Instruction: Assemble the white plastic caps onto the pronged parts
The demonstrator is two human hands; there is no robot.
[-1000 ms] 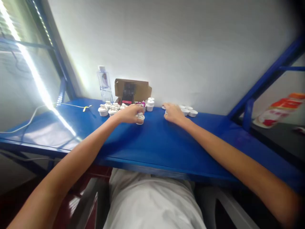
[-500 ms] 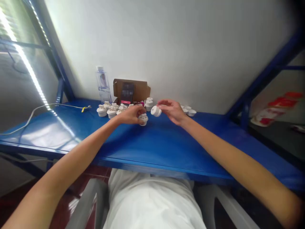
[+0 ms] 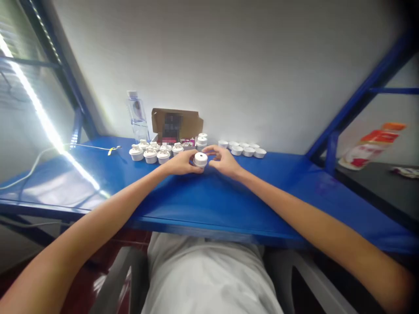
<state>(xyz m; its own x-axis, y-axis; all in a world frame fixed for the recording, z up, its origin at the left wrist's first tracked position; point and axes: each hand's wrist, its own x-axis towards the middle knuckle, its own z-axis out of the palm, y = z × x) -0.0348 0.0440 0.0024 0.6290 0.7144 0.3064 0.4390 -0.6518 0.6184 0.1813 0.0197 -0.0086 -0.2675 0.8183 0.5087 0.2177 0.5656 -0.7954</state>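
Note:
My left hand (image 3: 183, 162) grips a white round plastic fitting (image 3: 200, 159) from its left side, thumb in front. A smooth cap with a small dark centre hole now sits on top of the fitting. Close to its right side is my right hand (image 3: 224, 161), thumb and fingers apart with nothing between them. To the left stand several white fittings with raised prongs (image 3: 150, 155). Behind my hands is a short stack of capped white pieces (image 3: 202, 140). Small white cups (image 3: 248, 151) are lined up in rows on the right.
An open cardboard box (image 3: 191, 121) and a clear bottle (image 3: 138, 117) stand by the wall at the back of the blue table (image 3: 203, 200). A white cable (image 3: 42, 158) lies at left. Beyond the right frame is a red-and-white bottle (image 3: 369, 148).
The cap my right hand was holding is now on the fitting in my left hand. My right hand has come left and let go. The view has shifted slightly.

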